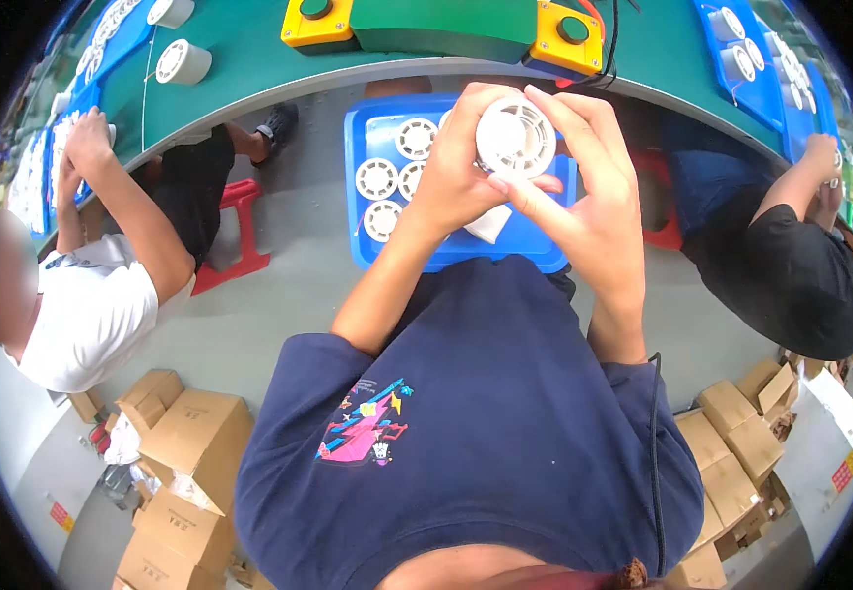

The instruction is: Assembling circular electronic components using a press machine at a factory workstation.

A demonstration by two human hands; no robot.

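Note:
Up in front of me I hold a white round fan-like part (516, 138) with a slotted face between both hands. My left hand (449, 162) grips its left side, and my right hand (592, 182) curls round its right side with the thumb at the lower rim. Beneath my hands lies a blue tray (360, 251). Similar white slotted parts stand in its left half, among them one part (377, 179) near the tray's left wall. A white piece (488, 224) lies in the tray below my wrists, partly hidden.
Beyond the tray runs a green-topped bench (240, 84) with a yellow button box (569, 39) at its edge. White cylinders (182, 63) stand at the left. A person (102, 295) sits left, another person (781, 265) right. Cardboard boxes (195, 442) are stacked behind.

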